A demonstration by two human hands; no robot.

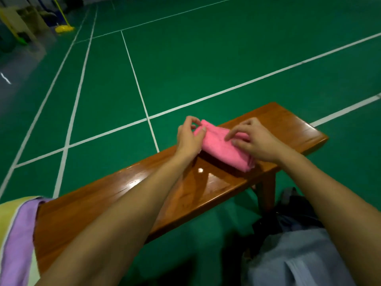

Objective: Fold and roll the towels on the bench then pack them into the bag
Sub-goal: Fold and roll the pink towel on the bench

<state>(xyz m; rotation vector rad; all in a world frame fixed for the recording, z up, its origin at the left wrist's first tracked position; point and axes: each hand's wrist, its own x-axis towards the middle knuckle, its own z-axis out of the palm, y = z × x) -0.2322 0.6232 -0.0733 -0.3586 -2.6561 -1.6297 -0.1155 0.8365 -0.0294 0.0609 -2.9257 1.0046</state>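
A pink towel [221, 146], folded into a thick bundle, lies across the far part of the wooden bench [127, 195]. My left hand [188, 135] grips its far left end, with the thumb on top and the fingers curled behind. On the towel's right side, my right hand [253, 139] presses down with curled fingers. A purple towel [19, 240] and a pale yellow towel [6, 211] hang over the bench's near left end. The dark bag [288, 211] sits on the floor under my right forearm, partly hidden.
The bench stands on a green court floor [206, 58] with white lines. A yellow mop head [64, 28] and cleaning gear sit far off at the top left. My grey trouser leg [288, 261] fills the lower right corner.
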